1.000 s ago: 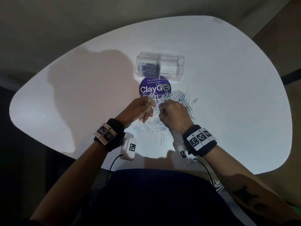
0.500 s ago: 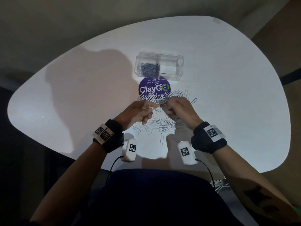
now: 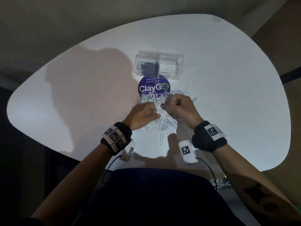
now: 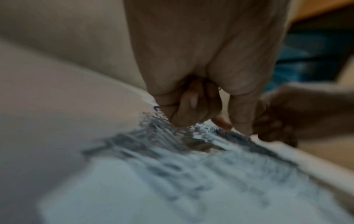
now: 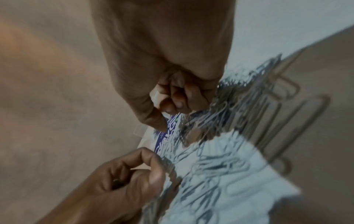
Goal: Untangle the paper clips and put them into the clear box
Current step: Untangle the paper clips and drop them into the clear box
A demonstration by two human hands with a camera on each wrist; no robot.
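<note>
Both hands now raised w/ clips off the table vs. a sec ago. Left hand (image 3: 143,114) and right hand (image 3: 180,106) each pinch clips, pulling apart. Paper clips (image 3: 160,99) heap just near-side of clear box (image 3: 158,66); some already inside. Separation underway.

Office pantry likely: white table (image 3: 228,79), "pantries clean" sticker (image 3: 154,86).
</note>
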